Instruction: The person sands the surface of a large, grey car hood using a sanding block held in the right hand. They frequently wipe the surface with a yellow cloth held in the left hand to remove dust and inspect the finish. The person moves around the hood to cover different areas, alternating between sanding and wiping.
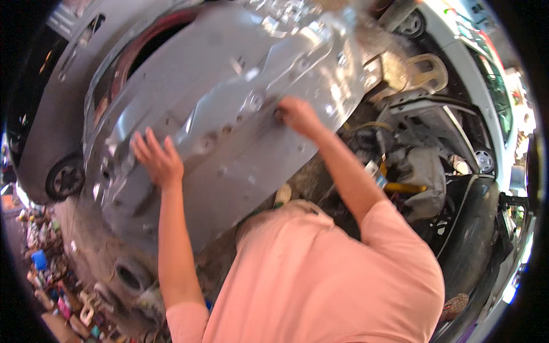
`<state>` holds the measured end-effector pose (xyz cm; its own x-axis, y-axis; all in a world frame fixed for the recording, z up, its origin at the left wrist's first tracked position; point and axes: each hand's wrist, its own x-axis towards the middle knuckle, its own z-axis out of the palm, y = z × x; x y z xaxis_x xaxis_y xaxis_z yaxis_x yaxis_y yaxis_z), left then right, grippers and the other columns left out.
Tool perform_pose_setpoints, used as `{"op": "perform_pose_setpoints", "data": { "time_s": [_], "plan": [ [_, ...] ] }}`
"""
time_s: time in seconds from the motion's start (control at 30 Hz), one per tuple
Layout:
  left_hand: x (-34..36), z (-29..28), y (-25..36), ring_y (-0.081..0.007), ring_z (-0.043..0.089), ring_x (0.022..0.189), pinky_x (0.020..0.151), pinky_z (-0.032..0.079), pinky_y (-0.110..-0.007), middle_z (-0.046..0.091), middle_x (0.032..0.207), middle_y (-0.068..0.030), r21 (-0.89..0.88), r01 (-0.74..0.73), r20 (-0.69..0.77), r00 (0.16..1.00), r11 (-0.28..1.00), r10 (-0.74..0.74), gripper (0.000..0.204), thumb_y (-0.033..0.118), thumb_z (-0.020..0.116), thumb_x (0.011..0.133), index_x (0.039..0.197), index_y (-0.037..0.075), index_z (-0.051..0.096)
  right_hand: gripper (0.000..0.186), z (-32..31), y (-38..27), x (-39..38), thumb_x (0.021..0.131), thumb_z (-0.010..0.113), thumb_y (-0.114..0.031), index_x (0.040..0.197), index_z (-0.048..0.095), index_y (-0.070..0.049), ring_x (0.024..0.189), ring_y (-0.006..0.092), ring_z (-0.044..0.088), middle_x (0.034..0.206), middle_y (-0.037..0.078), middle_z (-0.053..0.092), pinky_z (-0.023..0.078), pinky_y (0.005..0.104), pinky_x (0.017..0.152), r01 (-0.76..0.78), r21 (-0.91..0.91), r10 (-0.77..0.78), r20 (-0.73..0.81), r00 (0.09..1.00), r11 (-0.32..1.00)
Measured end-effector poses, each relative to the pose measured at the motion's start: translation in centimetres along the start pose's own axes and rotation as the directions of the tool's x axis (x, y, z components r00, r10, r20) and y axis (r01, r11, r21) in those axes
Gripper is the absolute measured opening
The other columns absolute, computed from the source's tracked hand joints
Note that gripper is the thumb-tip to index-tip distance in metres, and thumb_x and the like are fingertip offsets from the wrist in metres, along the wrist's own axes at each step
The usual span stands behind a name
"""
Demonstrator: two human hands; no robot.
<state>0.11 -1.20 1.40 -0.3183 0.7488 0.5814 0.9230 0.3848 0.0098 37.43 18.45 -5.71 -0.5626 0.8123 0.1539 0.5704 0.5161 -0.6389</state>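
A large grey sheet-metal car panel point(246, 163) lies in front of me, with holes, ridges and shiny dents across it. My left hand point(159, 160) rests on its left part, fingers spread and nothing held. Near the panel's middle right, my right hand point(298, 116) is closed, its fingers curled at the surface. A small dark thing shows at those fingertips, too blurred to name. Just left of the right hand, the metal has a darker smudged patch and a row of round holes point(227, 130).
A grey car point(43, 108) stands at the left, beyond a reddish-rimmed opening point(123, 68). To the right are a plastic chair point(429, 71), loose car parts point(423, 183) and a pale car point(457, 54). Tyres point(132, 274) and scattered clutter point(63, 286) lie at lower left.
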Motion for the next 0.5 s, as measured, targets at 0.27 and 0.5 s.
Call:
{"op": "perform_pose_setpoints", "data": {
  "time_s": [0.27, 0.5],
  "plan": [
    [0.6, 0.7, 1.9, -0.0461, 0.025, 0.156, 0.126, 0.029, -0.057, 0.028, 0.169, -0.0238, -0.032, 0.033, 0.01, 0.999, 0.999, -0.033, 0.061, 0.032, 0.054, 0.11, 0.162, 0.005, 0.038, 0.023, 3.0, -4.2, -5.0, 0.099, 0.067, -0.024, 0.107, 0.062, -0.002, 0.101, 0.0484, 0.065, 0.107, 0.023, 0.069, 0.051, 0.0551, 0.086, -0.514, 0.133, 0.526, -0.34, 0.78, 0.848],
    [0.3, 0.3, 1.1, -0.0452, 0.025, 0.156, 0.127, 0.027, -0.056, 0.03, 0.168, -0.0237, -0.021, 0.025, -0.001, 1.0, 0.999, -0.025, 0.061, 0.032, 0.053, 0.11, 0.162, 0.005, 0.037, 0.028, 2.5, -5.6, -4.3, 0.1, 0.065, -0.028, 0.109, 0.061, -0.002, 0.107, 0.0461, 0.064, 0.11, 0.023, 0.069, 0.05, 0.0522, 0.09, -0.613, 0.239, 0.658, -0.272, 0.702, 0.753]
  ]
}}
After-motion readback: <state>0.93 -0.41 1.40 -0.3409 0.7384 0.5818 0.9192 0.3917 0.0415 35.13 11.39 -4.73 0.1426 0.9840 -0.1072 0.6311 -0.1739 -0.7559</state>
